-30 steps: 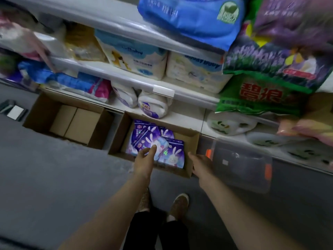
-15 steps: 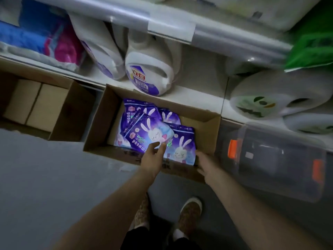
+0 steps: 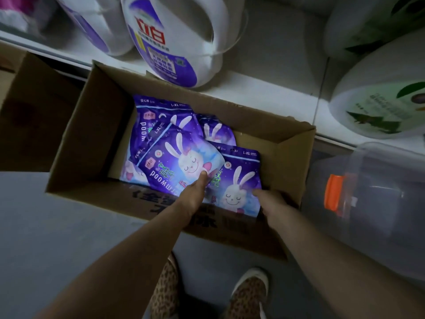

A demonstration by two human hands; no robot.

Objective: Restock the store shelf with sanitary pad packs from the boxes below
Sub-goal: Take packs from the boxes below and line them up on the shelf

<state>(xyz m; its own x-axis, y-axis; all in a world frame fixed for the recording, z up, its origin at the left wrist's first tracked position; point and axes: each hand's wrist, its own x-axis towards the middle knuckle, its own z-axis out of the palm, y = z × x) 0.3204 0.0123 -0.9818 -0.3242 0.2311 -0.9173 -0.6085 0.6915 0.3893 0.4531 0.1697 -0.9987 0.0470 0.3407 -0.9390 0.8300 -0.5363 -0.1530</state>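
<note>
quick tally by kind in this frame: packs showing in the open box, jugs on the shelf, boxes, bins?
Purple bunny packs visible in the open cardboard box: 4, any underneath hidden
White detergent jugs on the shelf: 4
Cardboard boxes: 2, one cut off at left
Clear plastic bin: 1
Total: 11

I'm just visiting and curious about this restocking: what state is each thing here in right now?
Cardboard box: open, partly filled.
Top purple pack: lying tilted on others, touched by left hand.
Right purple pack: held by right hand.
Detergent jug: on shelf.
Clear plastic bin: lid latched.
</note>
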